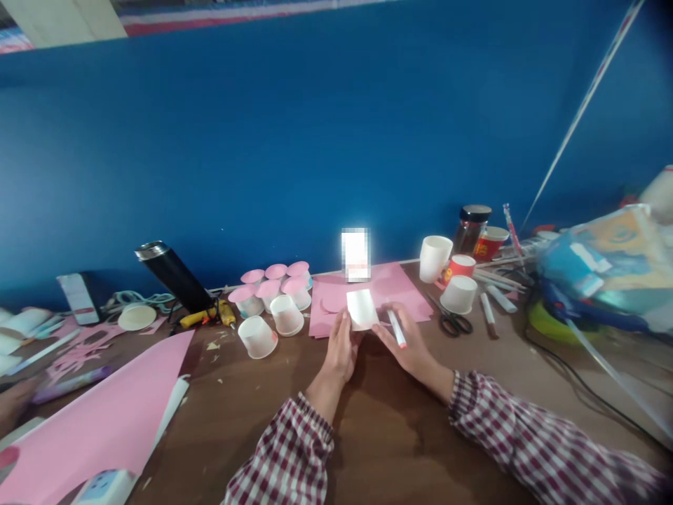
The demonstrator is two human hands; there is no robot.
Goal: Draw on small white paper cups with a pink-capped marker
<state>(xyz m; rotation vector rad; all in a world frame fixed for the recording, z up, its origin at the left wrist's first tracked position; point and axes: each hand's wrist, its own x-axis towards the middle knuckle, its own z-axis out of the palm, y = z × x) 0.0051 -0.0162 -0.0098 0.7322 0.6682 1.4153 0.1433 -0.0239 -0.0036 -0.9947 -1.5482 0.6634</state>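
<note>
A white paper cup [362, 310] is held up above the pink paper sheets [407, 287]. My left hand [343, 345] grips the cup from its lower left side. My right hand [413, 345] has a white marker with a red end [396, 328] held between its fingers, and its fingertips touch the cup's lower right edge. Left of the sheets stand several paper cups with pink tops [269, 289] and two plain ones, the nearer a white cup [257, 337]. Black-handled scissors [455, 324] lie right of my right hand.
A pixelated bright rectangle [356, 254] stands against the blue partition [326, 140]. At right are more cups [458, 294], a dark-lidded jar [472, 228], markers [488, 315] and plastic bags. A black flask [173, 275], a glue gun [226, 313], a large pink sheet [105, 421] and another person's hand [18, 403] are left.
</note>
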